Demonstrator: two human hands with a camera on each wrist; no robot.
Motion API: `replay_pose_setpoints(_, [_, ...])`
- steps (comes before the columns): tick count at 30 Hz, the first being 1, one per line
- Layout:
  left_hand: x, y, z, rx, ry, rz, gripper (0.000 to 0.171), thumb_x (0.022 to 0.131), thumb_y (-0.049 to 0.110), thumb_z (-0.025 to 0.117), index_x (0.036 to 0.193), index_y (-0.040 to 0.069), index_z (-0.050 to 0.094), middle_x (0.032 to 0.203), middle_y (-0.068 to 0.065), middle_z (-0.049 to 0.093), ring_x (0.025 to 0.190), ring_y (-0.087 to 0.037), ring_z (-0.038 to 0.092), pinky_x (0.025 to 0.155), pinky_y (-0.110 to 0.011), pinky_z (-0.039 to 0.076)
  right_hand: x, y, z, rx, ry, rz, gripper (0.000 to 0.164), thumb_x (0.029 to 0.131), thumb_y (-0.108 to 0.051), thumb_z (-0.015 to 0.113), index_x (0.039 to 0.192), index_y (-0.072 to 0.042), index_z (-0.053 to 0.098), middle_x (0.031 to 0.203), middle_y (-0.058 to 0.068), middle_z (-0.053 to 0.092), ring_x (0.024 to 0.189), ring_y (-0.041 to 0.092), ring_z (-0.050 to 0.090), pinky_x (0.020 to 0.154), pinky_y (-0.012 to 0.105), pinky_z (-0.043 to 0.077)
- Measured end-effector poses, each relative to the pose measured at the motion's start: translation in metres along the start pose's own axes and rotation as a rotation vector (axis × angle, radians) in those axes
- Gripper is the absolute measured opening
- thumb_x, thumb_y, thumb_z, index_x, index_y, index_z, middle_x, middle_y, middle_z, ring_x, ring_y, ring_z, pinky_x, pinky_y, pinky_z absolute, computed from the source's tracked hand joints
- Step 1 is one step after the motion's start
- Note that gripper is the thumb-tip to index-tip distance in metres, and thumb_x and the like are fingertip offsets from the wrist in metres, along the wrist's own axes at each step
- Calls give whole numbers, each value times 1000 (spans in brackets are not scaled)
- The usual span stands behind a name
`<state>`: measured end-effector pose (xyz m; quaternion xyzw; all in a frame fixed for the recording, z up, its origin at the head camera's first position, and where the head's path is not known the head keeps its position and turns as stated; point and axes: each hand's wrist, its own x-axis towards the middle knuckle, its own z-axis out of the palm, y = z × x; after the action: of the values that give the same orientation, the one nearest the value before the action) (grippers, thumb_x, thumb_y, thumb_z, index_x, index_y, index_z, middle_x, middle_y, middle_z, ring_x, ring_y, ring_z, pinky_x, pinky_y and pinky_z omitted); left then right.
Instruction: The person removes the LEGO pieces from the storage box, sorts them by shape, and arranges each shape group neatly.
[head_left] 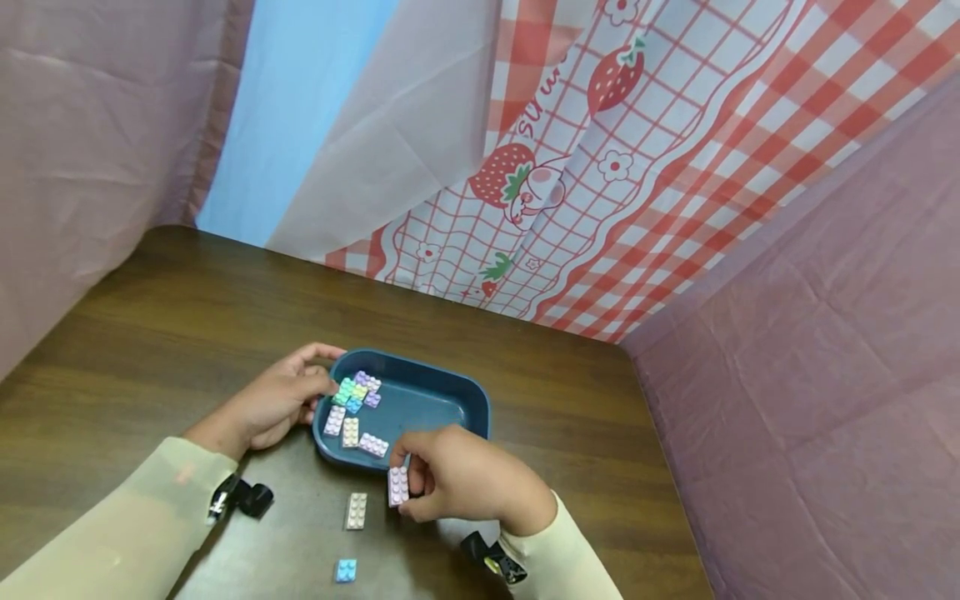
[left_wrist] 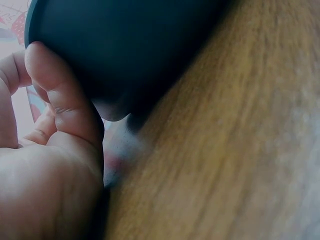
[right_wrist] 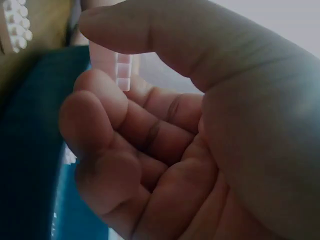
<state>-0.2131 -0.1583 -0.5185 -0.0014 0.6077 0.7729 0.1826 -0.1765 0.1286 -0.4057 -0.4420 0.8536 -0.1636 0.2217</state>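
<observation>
My left hand (head_left: 273,402) grips the left end of a dark blue tray (head_left: 431,407), its thumb against the tray wall (left_wrist: 135,45) in the left wrist view. Just outside the tray's near rim, my right hand (head_left: 480,477) pinches a pale pink toy building brick (head_left: 398,487) between thumb and fingers. That brick (right_wrist: 103,59) is partly hidden by the thumb in the right wrist view. Inside the tray, at its left, lie several pastel bricks, among them a cream one (head_left: 350,432), a pale pink one (head_left: 373,444) and a green one (head_left: 345,391).
On the wooden table (head_left: 570,392), a cream brick (head_left: 356,511) and a small blue brick (head_left: 346,571) lie on the near side of the tray. Pinkish curtains (head_left: 817,375) flank both sides, and a strawberry-patterned cloth (head_left: 570,167) hangs at the back.
</observation>
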Motion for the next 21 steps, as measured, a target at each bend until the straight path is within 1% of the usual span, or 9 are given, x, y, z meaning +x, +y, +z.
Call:
replay_pose_setpoints(6, [4,-3,1,-6,-6,5,58,95,5,61,149,16,41,128,-21,54,76,-16,61,56,-25,55,-5,-3,16,-16,-3,4,35,85,-24,86,112,-21,63,77,-19,63,64,-14,51,61,8,48])
replay_pose_setpoints(12, [6,-5,3,-8,-17,9,58,95,5,61,149,16,41,129,-20,54,76,-16,60,56,-25,55,-10,-9,31,-73,48,78,34,85,-25,87,111,-22,65,72,-24,59,60,-16,49,55,7,44])
replay_pose_setpoints(16, [5,-5,3,-4,-19,12,59,95,5,61,149,16,40,125,-19,56,75,-15,58,56,-25,54,-10,-17,39,-186,72,120,33,85,-28,86,111,-23,66,68,-24,55,57,-15,45,52,7,39])
replay_pose_setpoints(19, [3,-4,2,-1,-9,14,60,95,4,61,149,16,39,121,-19,57,73,-14,57,55,-24,53,-8,-21,43,-277,73,119,31,86,-30,85,110,-24,67,68,-22,53,57,-12,44,51,8,37])
replay_pose_setpoints(21, [2,-3,2,3,-6,14,60,95,4,61,150,16,39,121,-20,58,74,-14,56,55,-24,53,-6,-21,46,-322,66,117,30,86,-31,85,109,-24,68,68,-21,52,57,-10,43,51,9,36])
